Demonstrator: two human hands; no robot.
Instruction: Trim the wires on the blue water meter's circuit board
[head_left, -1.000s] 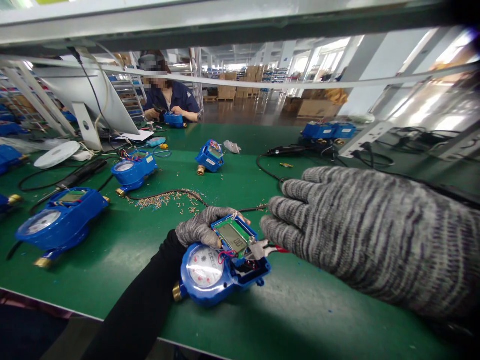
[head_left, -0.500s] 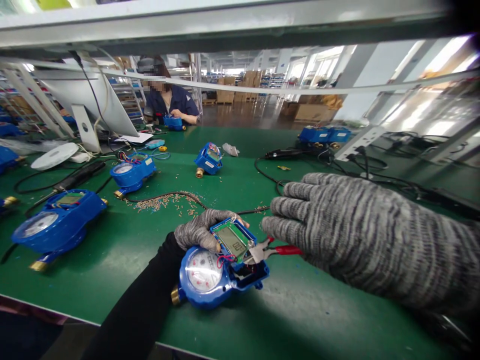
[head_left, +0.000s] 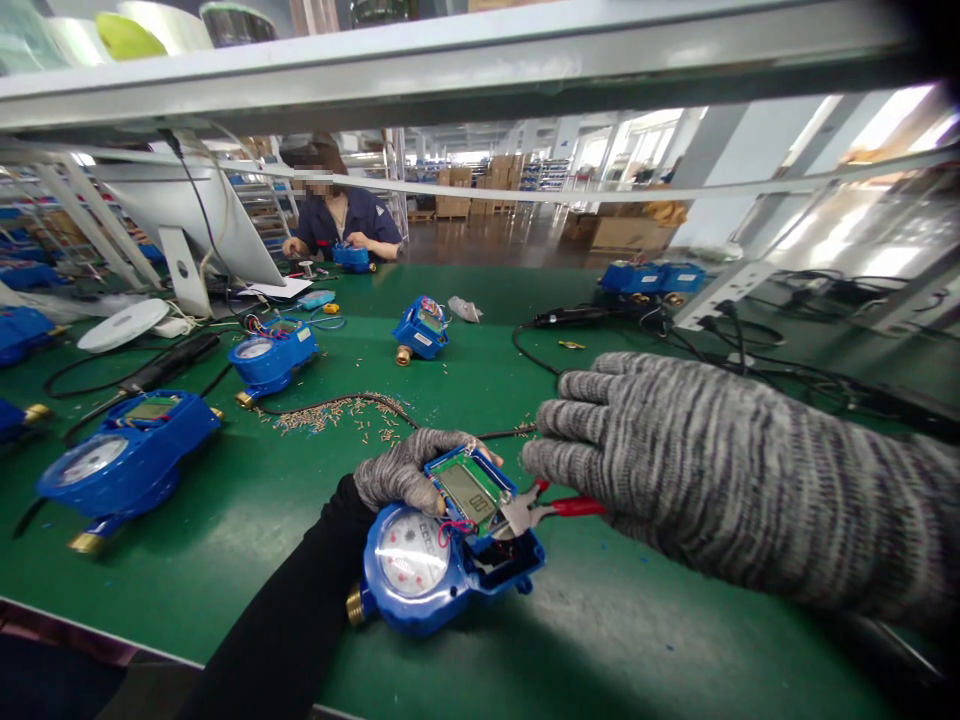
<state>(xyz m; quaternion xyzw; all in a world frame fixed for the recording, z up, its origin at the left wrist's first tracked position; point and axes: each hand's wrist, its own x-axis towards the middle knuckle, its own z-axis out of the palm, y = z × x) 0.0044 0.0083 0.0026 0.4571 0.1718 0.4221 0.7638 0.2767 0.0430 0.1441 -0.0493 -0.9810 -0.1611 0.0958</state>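
A blue water meter (head_left: 427,575) with a white dial lies on the green bench (head_left: 247,500) in front of me. My gloved left hand (head_left: 405,467) grips the meter's raised green display board (head_left: 469,492) at its top left. My gloved right hand (head_left: 675,450) holds red-handled cutters (head_left: 544,510), whose metal jaws sit at the wires beside the board, over the open blue housing. Red and blue wires loop between the board and the dial.
Other blue meters lie at the left (head_left: 124,455), the middle left (head_left: 271,355) and the centre back (head_left: 421,330). Small cut scraps (head_left: 330,412) and black cables (head_left: 150,375) litter the bench. A co-worker (head_left: 341,225) sits across, handling a meter. A monitor (head_left: 187,215) stands back left.
The cutters' red handles have come into view below my right hand, which shifted slightly left and down. My left hand keeps its grip on the board.
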